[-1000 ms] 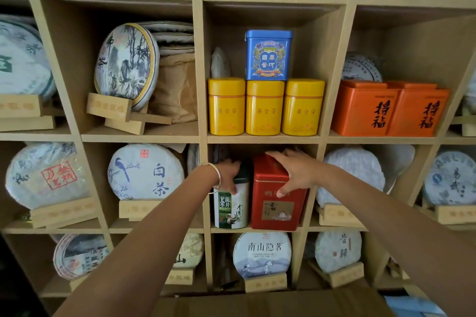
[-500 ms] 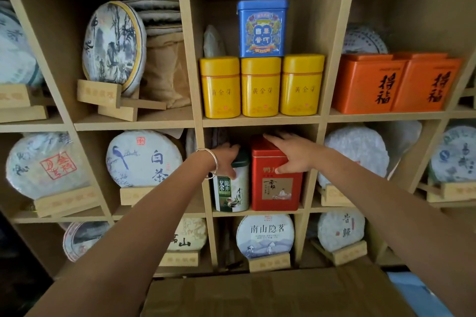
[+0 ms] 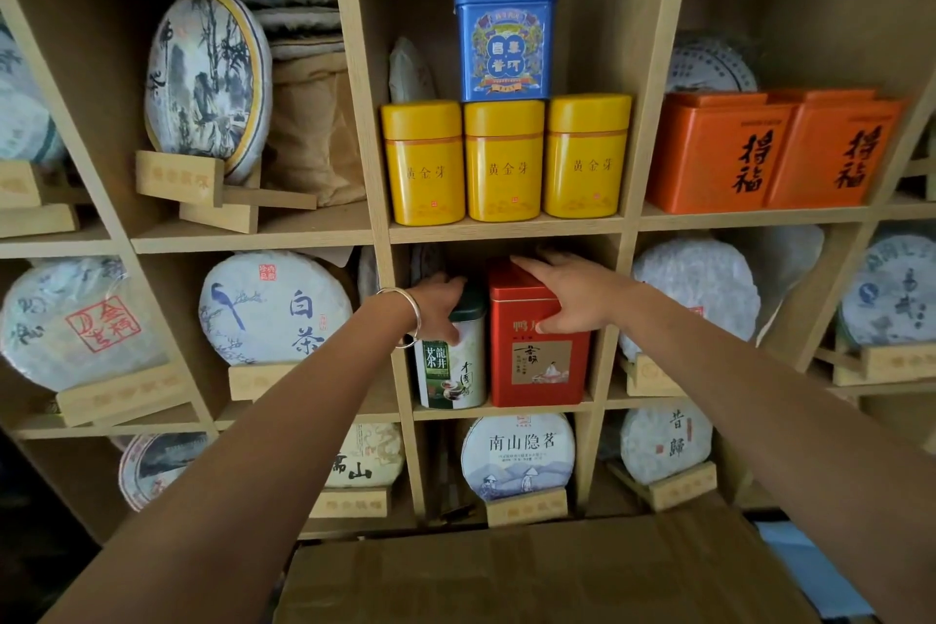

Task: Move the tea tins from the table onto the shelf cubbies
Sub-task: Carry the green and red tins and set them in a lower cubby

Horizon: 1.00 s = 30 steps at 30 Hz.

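Head view, looking into a pale wooden grid of shelf cubbies [image 3: 506, 234] — both arms reach into the middle cubby of the second visible row. The left hand [image 3: 439, 307], with a thin silver bangle [image 3: 409, 317] at the wrist, curls over the dark lid of a round green-and-white tea tin [image 3: 452, 372], thumb pressed on its front face; the fingers wrap the top and hold it. The right hand [image 3: 570, 296] lies over the top front edge of a tall red rectangular tea tin [image 3: 538, 355], thumb on the front, fingers bent across the lid and gripping it.

Both tins stand upright on the cubby floor, side by side and just about touching. The green tin sits close to the left wall, the red one close to the right wall, so little width is left. Above the lids there is a dark gap under the shelf board, taken up largely by the fingers.

One cubby up, three yellow cylindrical tins [image 3: 505, 162] fill the width in a row, with a blue square tin [image 3: 504, 43] stacked on the middle one and free room either side of it. To the right, two orange boxes [image 3: 770, 150] stand touching. Paper-wrapped round tea cakes [image 3: 276, 309] on wooden stands fill neighbouring cubbies. A brown cardboard box [image 3: 532, 573] lies below — its top edge meets the lowest row.
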Available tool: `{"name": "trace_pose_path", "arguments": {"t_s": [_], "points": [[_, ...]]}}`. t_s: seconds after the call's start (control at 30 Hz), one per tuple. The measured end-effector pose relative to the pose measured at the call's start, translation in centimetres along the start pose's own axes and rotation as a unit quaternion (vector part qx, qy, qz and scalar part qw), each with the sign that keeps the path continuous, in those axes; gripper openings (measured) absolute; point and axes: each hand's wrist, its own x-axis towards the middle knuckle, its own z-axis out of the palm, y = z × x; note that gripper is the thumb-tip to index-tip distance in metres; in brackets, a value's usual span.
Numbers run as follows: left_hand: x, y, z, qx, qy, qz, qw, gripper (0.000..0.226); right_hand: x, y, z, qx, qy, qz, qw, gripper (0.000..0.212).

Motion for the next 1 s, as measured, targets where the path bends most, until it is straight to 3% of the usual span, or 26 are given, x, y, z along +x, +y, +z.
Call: {"name": "trace_pose_path", "arguments": {"t_s": [0.33, 1.0], "points": [[-0.05, -0.05, -0.10, -0.004, 0.023, 0.012, 1.000, 0.089, -0.06, 0.16, -0.26, -0.001, 0.002, -0.001, 1.000, 0.104], [0.11, 0.48, 0.03, 0.026, -0.021, -0.029, 0.999, 0.104, -0.01, 0.15, 0.01, -0.012, -0.010, 0.001, 1.000, 0.108]]}}
